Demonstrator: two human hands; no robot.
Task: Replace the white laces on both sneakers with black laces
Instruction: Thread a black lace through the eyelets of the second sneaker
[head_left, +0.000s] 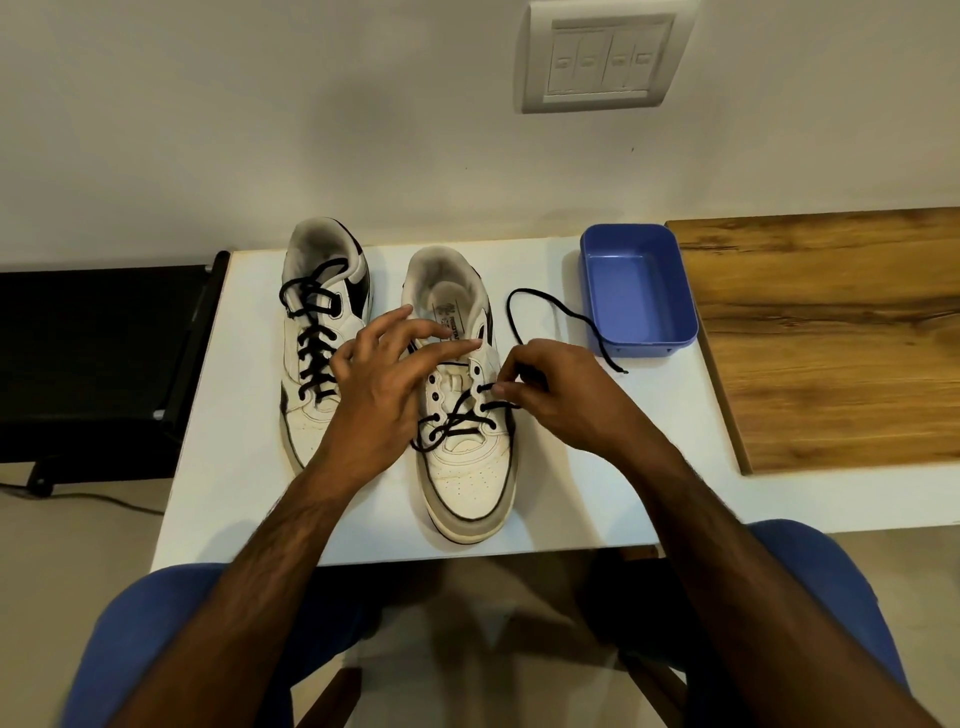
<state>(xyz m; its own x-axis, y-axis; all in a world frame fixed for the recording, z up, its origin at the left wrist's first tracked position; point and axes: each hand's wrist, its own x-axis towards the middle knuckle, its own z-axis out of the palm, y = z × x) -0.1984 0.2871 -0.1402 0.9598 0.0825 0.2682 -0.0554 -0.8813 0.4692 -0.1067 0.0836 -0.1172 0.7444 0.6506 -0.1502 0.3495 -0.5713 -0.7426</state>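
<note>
The left hand (387, 382) reaches in from 7 o'clock, palm down, its fingers spread and fairly straight over the tongue of the right sneaker (460, 395), fingertips toward 1 o'clock; whether they press the tongue or hover just above it cannot be told. The right hand (553, 395) comes in from 5 o'clock with fingers curled, pinching the black lace (545, 306) just beside the eyelets on the shoe's 3 o'clock side. That lace is crossed through the lower eyelets only, the upper ones bare, and its free end loops toward 1 o'clock, lying on the white table (234, 467) and ending near the blue tub (636, 291). There are two sneakers, side by side, toes toward the person. The left sneaker (317, 332), at 9 o'clock of the other, is fully threaded with its own lace (314, 343), which makes two black laces. There is one tub, at 2 o'clock, with nothing visible inside. A wooden board (831, 338) lies at 3 o'clock, and one switch plate (605, 57) hangs on the wall at 12 o'clock.
</note>
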